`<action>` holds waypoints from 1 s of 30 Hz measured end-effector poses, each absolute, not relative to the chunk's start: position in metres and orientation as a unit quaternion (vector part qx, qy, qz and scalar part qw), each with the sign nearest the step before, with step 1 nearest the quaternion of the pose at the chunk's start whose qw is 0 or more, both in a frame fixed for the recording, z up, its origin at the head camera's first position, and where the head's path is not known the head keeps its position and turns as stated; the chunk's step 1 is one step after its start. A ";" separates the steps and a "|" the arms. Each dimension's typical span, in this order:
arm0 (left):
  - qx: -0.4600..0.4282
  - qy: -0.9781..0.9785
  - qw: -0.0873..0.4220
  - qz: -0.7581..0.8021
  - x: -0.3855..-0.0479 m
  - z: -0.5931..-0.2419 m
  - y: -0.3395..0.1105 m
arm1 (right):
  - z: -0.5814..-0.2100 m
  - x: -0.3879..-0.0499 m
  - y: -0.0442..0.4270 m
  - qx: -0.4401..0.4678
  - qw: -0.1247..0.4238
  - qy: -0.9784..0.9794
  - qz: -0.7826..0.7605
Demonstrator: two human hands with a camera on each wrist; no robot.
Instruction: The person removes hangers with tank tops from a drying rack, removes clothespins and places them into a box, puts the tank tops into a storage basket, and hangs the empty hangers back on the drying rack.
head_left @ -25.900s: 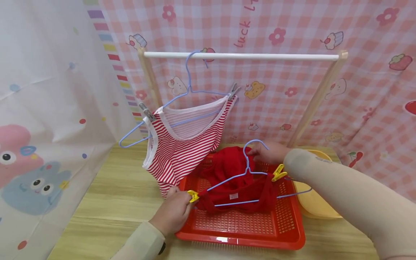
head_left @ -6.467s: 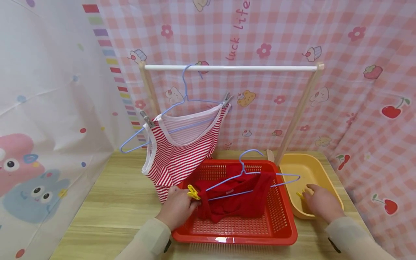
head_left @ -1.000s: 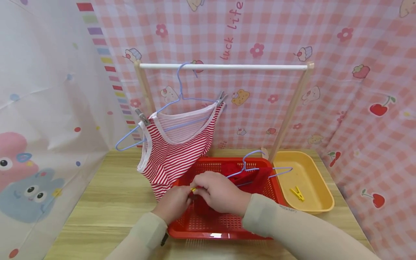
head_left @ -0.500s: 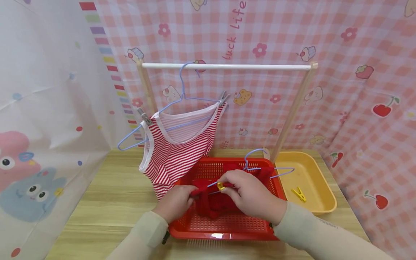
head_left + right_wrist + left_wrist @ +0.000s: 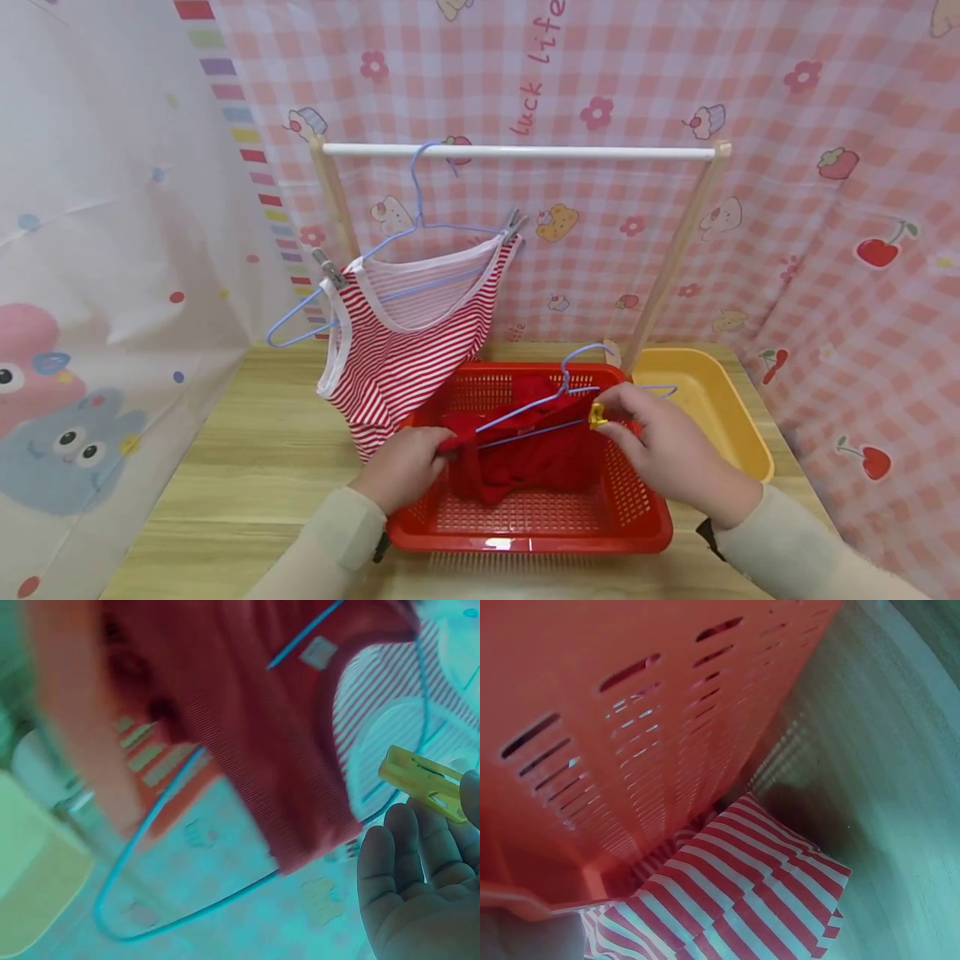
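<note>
A red garment (image 5: pixel 525 467) hangs on a blue hanger (image 5: pixel 517 412) over the red basket (image 5: pixel 525 546). My left hand (image 5: pixel 405 467) grips the garment's left strap at the hanger's left end. Between thumb and fingers of my right hand (image 5: pixel 675 450) is a yellow clothespin (image 5: pixel 597 415), near the garment's right strap. The right wrist view shows the clothespin (image 5: pixel 424 782) apart from the red strap (image 5: pixel 300 817), with the hanger's end (image 5: pixel 127 855) sticking out past it. In the left wrist view the basket wall (image 5: pixel 652 750) and striped cloth (image 5: pixel 727 885) fill much of the picture; a hand's edge shows at bottom left.
Left of the basket, a red-and-white striped top (image 5: pixel 412 358) hangs from the white rod (image 5: pixel 525 152) on a blue hanger with grey clothespins (image 5: pixel 328 268). A yellow tray (image 5: pixel 738 417) stands at the right, partly behind my right hand. Wooden tabletop (image 5: pixel 232 467) extends to the left.
My right hand has carried the yellow clothespin off the left strap and across to the right end of the hanger. My left hand still grips the left strap.
</note>
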State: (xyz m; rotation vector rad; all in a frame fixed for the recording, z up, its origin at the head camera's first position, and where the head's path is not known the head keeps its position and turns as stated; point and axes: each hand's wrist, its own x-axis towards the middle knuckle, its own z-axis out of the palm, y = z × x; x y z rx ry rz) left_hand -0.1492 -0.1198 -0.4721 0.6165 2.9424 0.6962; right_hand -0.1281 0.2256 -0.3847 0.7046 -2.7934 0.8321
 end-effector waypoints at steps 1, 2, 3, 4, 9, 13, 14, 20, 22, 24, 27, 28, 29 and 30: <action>0.198 0.954 0.031 0.225 -0.149 -0.472 -0.120 | -0.385 -0.128 0.230 0.227 0.069 -0.932 0.273; 0.196 0.954 0.034 0.225 -0.149 -0.473 -0.120 | -0.386 -0.129 0.234 0.222 0.068 -0.935 0.269; 0.195 0.954 0.036 0.224 -0.150 -0.473 -0.121 | -0.387 -0.129 0.238 0.216 0.070 -0.937 0.265; 0.193 0.955 0.039 0.224 -0.150 -0.473 -0.121 | -0.388 -0.130 0.242 0.213 0.075 -0.938 0.263; 0.188 0.955 0.045 0.226 -0.150 -0.473 -0.121 | -0.394 -0.134 0.263 0.208 0.116 -0.931 0.276; 0.190 0.954 0.044 0.229 -0.151 -0.473 -0.121 | -0.395 -0.136 0.281 0.178 0.114 -0.935 0.283; 0.192 0.953 0.043 0.229 -0.152 -0.474 -0.121 | -0.395 -0.137 0.285 0.166 0.113 -0.939 0.278; 0.197 0.952 0.037 0.232 -0.152 -0.473 -0.121 | -0.401 -0.144 0.309 0.106 0.088 -0.953 0.271; 0.198 0.952 0.036 0.232 -0.153 -0.473 -0.121 | -0.406 -0.148 0.316 0.099 0.093 -0.951 0.277; 0.200 0.951 0.035 0.232 -0.153 -0.473 -0.121 | -0.412 -0.152 0.322 0.091 0.102 -0.951 0.278; 0.200 0.951 0.036 0.233 -0.153 -0.473 -0.122 | -0.421 -0.157 0.331 0.074 0.094 -0.953 0.279; 0.198 0.951 0.037 0.233 -0.153 -0.473 -0.121 | -0.423 -0.159 0.334 0.066 0.087 -0.954 0.278; 0.198 0.951 0.038 0.233 -0.153 -0.472 -0.121 | -0.426 -0.160 0.336 0.060 0.082 -0.956 0.276; 0.198 0.951 0.039 0.234 -0.153 -0.472 -0.121 | -0.429 -0.162 0.339 0.053 0.075 -0.957 0.275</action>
